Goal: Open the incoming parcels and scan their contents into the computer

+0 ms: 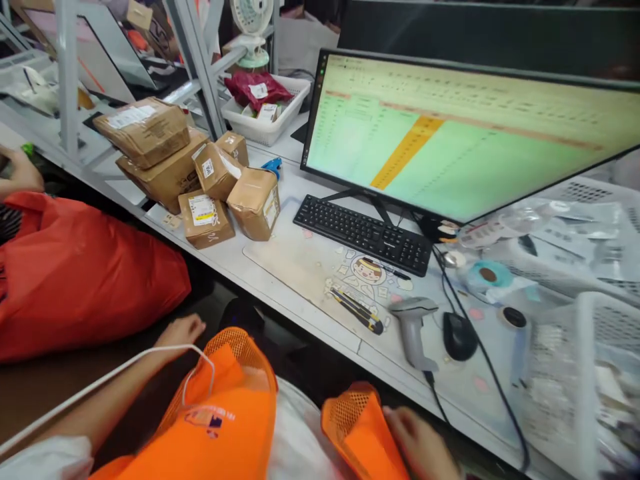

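Note:
My left hand (182, 329) is closed in a loose fist, low beside the red-orange bag and left of the orange mesh vest (235, 413) that I wear. Nothing shows in its fingers. A white cord (100, 391) runs across in front of my left wrist. At the bottom, my right hand (423, 443) is blurred, close against the right flap of the vest; whether it grips the cloth I cannot make out. On the desk above it lie a grey barcode scanner (413, 330), a black mouse (459, 336) and a yellow-and-black box cutter (356, 311).
Several brown cardboard boxes (207, 219) are piled on the desk's left part. A monitor (450, 147) stands behind a keyboard (365, 233). White baskets (580, 373) line the right side. A red-orange bag (85, 273) and another person's hand (21, 175) are at left.

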